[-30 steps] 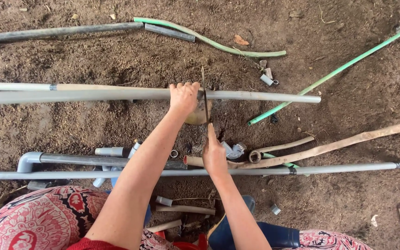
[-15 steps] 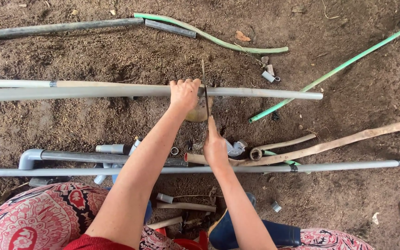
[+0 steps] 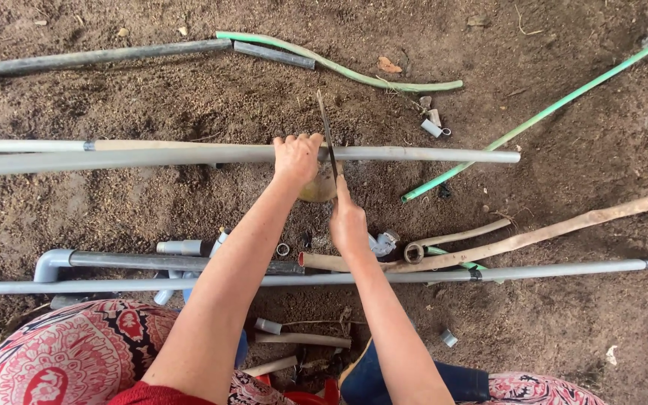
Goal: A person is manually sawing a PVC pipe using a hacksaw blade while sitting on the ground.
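Head view: the left hand [image 3: 296, 157] is closed over the top of a long grey pipe [image 3: 414, 154] that lies across the dirt ground [image 3: 564, 330], fingers curled over it and pressing it down. The right hand [image 3: 348, 221] is wrapped tight around the handle of a thin saw blade [image 3: 327, 139], index finger stretched along the blade's back. The blade crosses the pipe at a right angle, just beside the left hand's fingers, and its tip reaches past the pipe's far side.

Against the picture from 1 second ago, the left hand has not shifted on the pipe, and the pipe lies on the same line. The right hand sits slightly lower, closer to the person, while the blade stays in the same spot on the pipe. That reads as 1 short stroke of a cut in progress, with the pipe not yet parted.

Nearer the person, a second long grey pipe [image 3: 549, 271] runs parallel, with a pale wooden stick [image 3: 534, 236] resting across it. Small pipe fittings [image 3: 433, 124] lie beyond the cut, near a green rod [image 3: 541, 116] and a curved green hose [image 3: 354, 71].
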